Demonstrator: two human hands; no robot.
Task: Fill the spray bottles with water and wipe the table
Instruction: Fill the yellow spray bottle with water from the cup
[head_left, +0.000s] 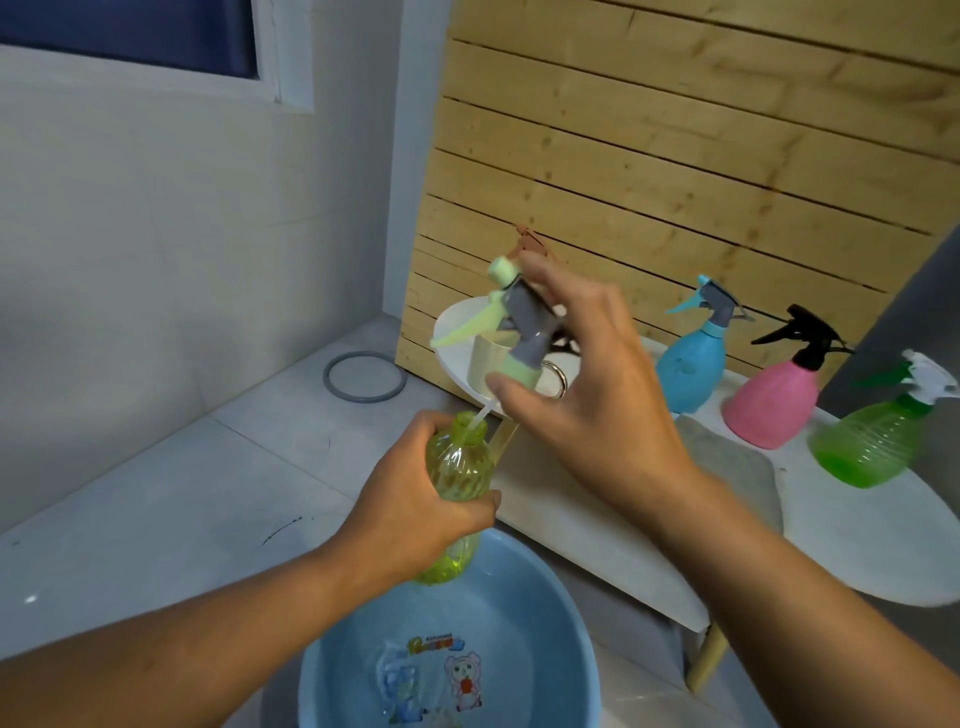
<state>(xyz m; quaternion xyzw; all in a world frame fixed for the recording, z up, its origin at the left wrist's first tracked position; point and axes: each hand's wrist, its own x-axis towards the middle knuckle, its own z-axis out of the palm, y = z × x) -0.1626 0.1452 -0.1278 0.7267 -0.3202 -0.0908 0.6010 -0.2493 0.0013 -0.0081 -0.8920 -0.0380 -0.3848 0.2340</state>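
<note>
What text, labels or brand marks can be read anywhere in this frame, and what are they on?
Blue basin: a line of small dark print and a colourful cartoon-style logo above the cartoon figures on its bottom, both too blurred to read.
Spray bottles on the table and the yellow-green bottle in the hands: no lettering visible.
</note>
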